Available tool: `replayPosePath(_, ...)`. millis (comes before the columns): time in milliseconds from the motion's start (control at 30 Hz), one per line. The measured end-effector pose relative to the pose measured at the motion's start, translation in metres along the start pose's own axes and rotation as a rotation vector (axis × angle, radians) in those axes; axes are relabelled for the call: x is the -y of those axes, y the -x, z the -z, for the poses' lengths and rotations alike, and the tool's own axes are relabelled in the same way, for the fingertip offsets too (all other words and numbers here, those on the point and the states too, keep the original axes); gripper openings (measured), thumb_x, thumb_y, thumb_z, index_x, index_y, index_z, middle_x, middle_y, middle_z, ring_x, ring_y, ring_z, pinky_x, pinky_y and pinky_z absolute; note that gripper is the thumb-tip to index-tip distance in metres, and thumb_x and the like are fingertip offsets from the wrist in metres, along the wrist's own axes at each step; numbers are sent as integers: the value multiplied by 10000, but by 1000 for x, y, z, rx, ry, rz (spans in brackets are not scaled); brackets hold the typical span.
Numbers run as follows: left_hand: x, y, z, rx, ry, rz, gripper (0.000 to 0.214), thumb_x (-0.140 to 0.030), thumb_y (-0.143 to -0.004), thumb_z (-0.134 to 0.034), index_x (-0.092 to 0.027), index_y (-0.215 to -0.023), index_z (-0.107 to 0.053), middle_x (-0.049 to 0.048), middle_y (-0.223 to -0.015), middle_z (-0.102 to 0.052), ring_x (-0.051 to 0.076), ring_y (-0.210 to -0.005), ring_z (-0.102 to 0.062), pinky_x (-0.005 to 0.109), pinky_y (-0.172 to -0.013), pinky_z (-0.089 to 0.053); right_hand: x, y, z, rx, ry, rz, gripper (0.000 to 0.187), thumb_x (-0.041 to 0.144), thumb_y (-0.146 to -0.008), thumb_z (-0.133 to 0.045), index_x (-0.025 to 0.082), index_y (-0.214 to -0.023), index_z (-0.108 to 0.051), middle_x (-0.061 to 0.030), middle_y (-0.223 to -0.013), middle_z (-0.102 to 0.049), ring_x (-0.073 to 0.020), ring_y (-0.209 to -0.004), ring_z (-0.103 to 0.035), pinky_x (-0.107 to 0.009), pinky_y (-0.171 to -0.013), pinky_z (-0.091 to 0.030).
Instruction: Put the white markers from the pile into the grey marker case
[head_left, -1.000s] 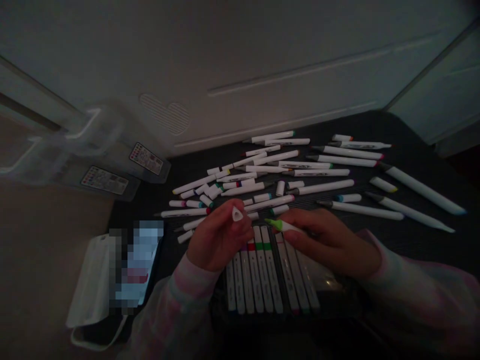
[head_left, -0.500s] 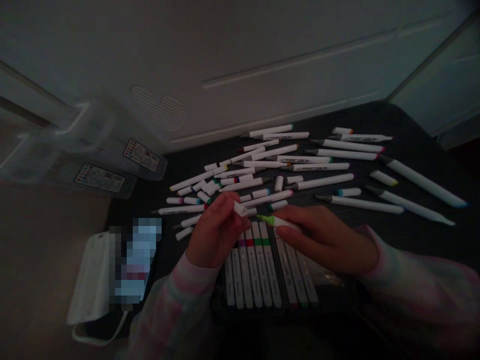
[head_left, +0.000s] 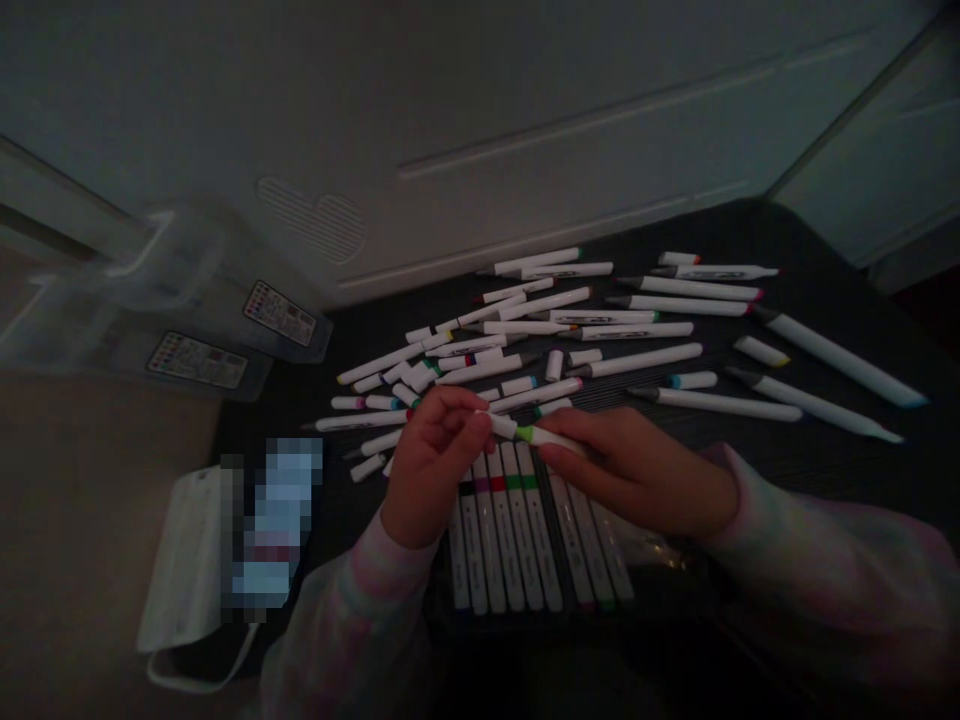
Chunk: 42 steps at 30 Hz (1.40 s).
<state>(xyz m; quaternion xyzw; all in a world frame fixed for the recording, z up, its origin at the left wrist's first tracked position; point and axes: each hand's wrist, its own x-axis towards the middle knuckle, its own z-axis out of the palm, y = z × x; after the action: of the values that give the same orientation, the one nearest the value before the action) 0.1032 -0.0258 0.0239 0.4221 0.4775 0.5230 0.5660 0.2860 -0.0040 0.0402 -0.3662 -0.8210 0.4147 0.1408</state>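
Between the thumb and fingers of my left hand is a white marker cap. My right hand grips a white marker with a light green band near its tip. The cap covers the marker's tip, and a strip of green still shows between cap and barrel. Below both hands, several capped markers stand side by side in a dark case, with black, purple, red and green bands. Part of that row is hidden under my right hand.
Uncapped markers and loose caps lie scattered over the dark table. At the left are a blurred-out phone, a white face mask and two clear plastic cases. A pale panel rises behind.
My hands have come together. The cap has slid over the marker's green tip, which was bare and apart from it before. The view has shifted slightly.
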Motion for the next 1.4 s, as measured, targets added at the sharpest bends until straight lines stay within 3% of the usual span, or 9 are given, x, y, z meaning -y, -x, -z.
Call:
replayPosePath(133,1,4,2,4,-276,-165,178,-175,-710,-635,-236,-877,-637,-24,-794,-635,77,-693,-572,175,-637,-450,-4,-2,-3,-58,72,53,250,316,-881,-349,150,-880,-536,-22,-720,-582,-121,-642,-530,-237,-591,-370)
replayPosePath(233,0,8,3,93,-238,-207,220,-224,-786,-548,-254,-986,-635,2,-844,-666,99,-707,-591,206,-658,-472,-7,-3,-5,-116,17,116,236,258,-886,-339,152,-984,-526,-65,-920,-601,-147,-851,-546,-271,-752,-402)
replayPosePath(333,-3,11,2,178,-157,-159,252,-232,-812,-510,-255,-1035,-624,9,-768,-679,113,-672,-597,224,-637,-479,-5,-2,-4,-89,-140,155,247,228,-887,-336,156,-1054,-504,-76,-1029,-574,-140,-945,-520,-273,-822,-398)
replayPosePath(433,-5,12,0,193,-115,-103,226,-227,-782,-556,-275,-981,-651,-1,-734,-676,110,-648,-591,224,-633,-470,-2,0,-1,11,-283,167,243,239,-891,-335,152,-1023,-519,-52,-945,-580,-127,-875,-524,-258,-783,-403)
replayPosePath(567,-6,13,-2,194,-76,-113,170,-281,-743,-601,-272,-895,-677,3,-772,-670,114,-640,-578,221,-610,-456,1,4,1,127,-465,66,257,291,-888,-346,144,-920,-554,-22,-819,-555,-114,-753,-497,-246,-695,-393)
replayPosePath(700,-6,15,-4,229,-47,-87,162,-298,-758,-580,-237,-875,-673,10,-689,-646,121,-606,-570,232,-583,-445,0,6,-4,235,-819,-101,279,358,-865,-385,136,-865,-555,15,-653,-444,-82,-596,-407,-209,-527,-326)
replayPosePath(867,-5,15,-6,295,61,-44,158,-268,-797,-532,-238,-914,-633,-12,-628,-608,102,-550,-550,210,-518,-414,-2,4,-11,309,-1141,-129,254,347,-853,-406,124,-845,-526,53,-573,-334,-52,-490,-296,-203,-453,-238)
replayPosePath(1100,-5,13,-7,118,-73,-73,96,-247,-726,-618,-201,-803,-650,-19,-606,-577,87,-531,-490,201,-511,-388,0,3,-9,252,-1068,-127,234,328,-861,-410,123,-867,-523,43,-607,-374,-55,-520,-327,-206,-471,-253)
replayPosePath(1400,-2,12,-8,179,-107,-69,115,-216,-744,-592,-225,-851,-634,-23,-612,-582,99,-554,-510,225,-563,-405,-5,0,-16,262,-1201,-123,235,344,-858,-403,132,-896,-497,55,-556,-373,-56,-453,-295,-213,-432,-213)
